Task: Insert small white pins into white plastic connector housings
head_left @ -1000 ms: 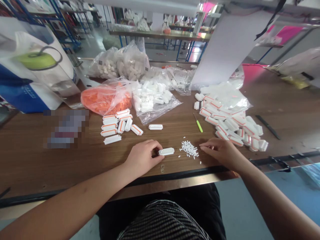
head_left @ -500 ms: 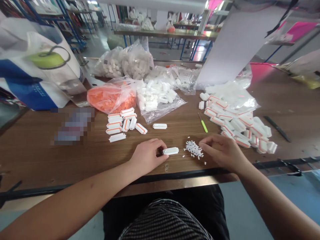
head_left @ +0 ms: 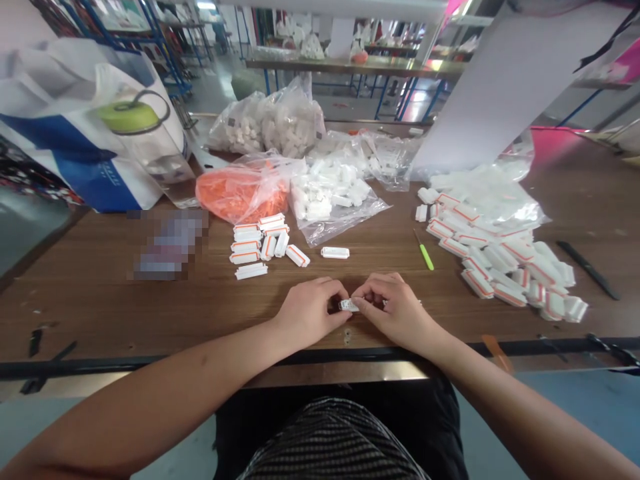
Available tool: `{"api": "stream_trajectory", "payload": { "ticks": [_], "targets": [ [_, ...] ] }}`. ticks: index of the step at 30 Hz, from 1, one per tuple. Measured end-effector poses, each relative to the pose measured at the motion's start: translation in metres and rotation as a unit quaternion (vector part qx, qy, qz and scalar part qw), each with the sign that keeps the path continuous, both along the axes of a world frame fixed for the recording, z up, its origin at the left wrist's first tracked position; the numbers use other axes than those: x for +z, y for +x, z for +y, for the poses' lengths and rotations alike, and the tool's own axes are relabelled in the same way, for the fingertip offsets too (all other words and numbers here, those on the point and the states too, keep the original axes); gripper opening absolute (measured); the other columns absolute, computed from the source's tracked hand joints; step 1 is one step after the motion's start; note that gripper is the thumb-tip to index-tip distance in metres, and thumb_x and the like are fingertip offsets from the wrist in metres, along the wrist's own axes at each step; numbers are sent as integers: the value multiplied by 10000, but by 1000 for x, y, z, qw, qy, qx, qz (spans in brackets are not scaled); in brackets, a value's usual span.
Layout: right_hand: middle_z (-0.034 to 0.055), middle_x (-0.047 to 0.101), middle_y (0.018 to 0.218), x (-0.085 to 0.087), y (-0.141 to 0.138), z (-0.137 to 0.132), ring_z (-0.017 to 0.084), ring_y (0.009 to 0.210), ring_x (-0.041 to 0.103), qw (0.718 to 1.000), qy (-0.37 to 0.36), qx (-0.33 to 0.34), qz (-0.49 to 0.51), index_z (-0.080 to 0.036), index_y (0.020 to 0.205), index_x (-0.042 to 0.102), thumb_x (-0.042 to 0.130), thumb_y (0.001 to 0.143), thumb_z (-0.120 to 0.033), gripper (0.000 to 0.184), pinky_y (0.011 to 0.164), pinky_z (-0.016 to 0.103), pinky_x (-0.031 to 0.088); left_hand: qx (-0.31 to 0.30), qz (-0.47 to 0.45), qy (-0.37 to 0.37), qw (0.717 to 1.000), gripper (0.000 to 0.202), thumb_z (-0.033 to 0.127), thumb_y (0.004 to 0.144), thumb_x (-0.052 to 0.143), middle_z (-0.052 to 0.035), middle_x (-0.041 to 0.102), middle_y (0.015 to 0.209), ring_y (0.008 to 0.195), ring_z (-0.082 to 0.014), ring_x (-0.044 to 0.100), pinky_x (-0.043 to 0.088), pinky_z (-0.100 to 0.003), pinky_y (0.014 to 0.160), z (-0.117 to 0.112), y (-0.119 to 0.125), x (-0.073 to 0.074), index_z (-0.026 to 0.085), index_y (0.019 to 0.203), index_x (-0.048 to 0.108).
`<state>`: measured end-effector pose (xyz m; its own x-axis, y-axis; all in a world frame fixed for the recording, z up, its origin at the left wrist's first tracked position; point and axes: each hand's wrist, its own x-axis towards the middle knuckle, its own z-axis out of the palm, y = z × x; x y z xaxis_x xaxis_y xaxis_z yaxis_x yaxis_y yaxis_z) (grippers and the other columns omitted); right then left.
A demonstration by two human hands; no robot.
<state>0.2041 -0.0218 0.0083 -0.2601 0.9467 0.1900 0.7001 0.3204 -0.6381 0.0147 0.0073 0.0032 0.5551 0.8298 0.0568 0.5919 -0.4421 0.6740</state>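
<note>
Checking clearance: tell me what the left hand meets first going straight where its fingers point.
The left hand is touching the small white connector at its fingertips; right behind it, probably the right hand.

Left hand, right hand: fingertips meeting, fingers curled, forearms angled inward.

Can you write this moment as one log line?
left hand holds white connector | right hand pinches it too | green tool lies on table
</note>
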Motion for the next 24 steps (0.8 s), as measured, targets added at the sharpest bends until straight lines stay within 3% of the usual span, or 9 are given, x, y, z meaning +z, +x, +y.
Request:
{"api": "stream_trajectory", "payload": {
  "ticks": [7, 14, 18, 24],
  "targets": [
    [-4, 660, 715, 2, -3, -2, 131, 665, 576, 999, 22, 11, -29, -202, 738, 667, 614, 864, -204, 137, 769, 341, 401, 0, 11, -7, 1000, 81, 247, 776, 728, 41, 570, 691, 607, -122, 523, 435, -270, 656, 0, 1, 2, 207, 812, 668],
    [14, 651, 722, 12, 2, -3, 156, 712, 582, 987, 92, 77, -109, -191, 807, 713, 555, 922, -204, 196, 743, 339, 356, 10, 24, -19, 999, 92, 248, 763, 733, 46, 562, 682, 606, -124, 524, 445, -278, 675, 0, 2, 3, 207, 805, 663],
    [9, 662, 719, 12, 4, -7, 159, 720, 577, 984, 125, 66, -111, -211, 831, 728, 559, 912, -213, 188, 751, 341, 347, 10, 18, -25, 999, 78, 244, 769, 725, 47, 569, 695, 612, -123, 531, 452, -281, 683, 0, 1, 2, 213, 814, 669],
    [30, 643, 683, 7, -8, -14, 171, 690, 533, 953, 212, 66, -206, -193, 762, 725, 549, 881, -196, 213, 783, 373, 344, 6, 26, -28, 999, 80, 222, 759, 719, 45, 556, 686, 623, -131, 535, 445, -281, 658, 0, 2, 4, 217, 829, 680]
  ]
}}
